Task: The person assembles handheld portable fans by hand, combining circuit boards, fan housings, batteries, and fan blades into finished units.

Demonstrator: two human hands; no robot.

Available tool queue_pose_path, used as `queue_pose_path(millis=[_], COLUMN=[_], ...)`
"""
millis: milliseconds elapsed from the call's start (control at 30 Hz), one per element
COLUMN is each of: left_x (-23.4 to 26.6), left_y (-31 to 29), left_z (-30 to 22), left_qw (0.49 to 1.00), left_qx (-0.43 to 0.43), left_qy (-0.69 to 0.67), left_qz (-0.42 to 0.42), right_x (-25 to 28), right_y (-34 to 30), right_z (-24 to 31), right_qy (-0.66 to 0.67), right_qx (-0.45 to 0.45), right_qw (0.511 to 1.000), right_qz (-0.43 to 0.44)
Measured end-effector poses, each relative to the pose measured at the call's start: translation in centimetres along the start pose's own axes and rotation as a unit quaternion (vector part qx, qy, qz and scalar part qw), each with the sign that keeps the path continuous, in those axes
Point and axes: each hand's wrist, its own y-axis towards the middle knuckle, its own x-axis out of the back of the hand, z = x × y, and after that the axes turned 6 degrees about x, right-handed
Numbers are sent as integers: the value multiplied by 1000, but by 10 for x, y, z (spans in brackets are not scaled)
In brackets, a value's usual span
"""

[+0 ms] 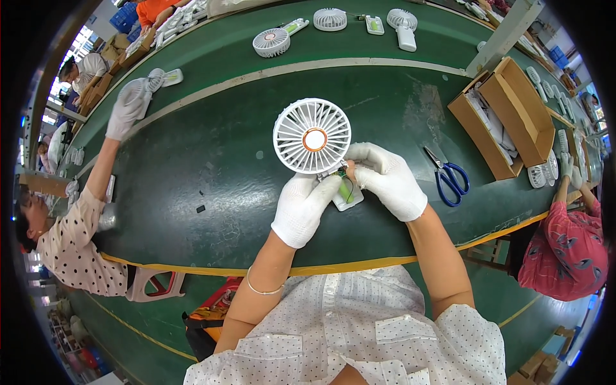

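A white handheld fan [312, 136] with an orange ring at its hub stands up between my hands, above the green table. Its handle shell [350, 200] is open below, showing a green battery [346, 188] and thin wires. My left hand [304, 208], in a white glove, is closed on the fan just under its round cage. White-gloved too, my right hand [389, 183] pinches at the fan's neck beside the wires, with a bare fingertip showing. Exactly which part sits between those right fingers is hidden.
Blue-handled scissors [450, 179] lie right of my hands, near a cardboard box [504, 122] of white parts. Small black bits [201, 208] lie left. More fans [271, 43] sit beyond the pale strip. A co-worker's gloved hand [125, 114] handles a fan at left; another person [564, 250] sits right.
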Motion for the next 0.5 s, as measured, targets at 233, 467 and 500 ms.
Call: queue_pose_path(millis=[233, 467, 500], left_x=[-1, -3, -4], left_y=[0, -1, -1], left_z=[2, 5, 12], left_qw=[998, 999, 999], left_qx=[9, -36, -48], left_qy=[-63, -18, -3], left_qz=[-3, -12, -23], right_x=[0, -5, -10], right_y=[0, -1, -4], right_z=[1, -9, -7], right_qy=[14, -22, -62], right_qx=[-3, 37, 41], right_qw=[1000, 999, 997], right_qz=[15, 7, -16])
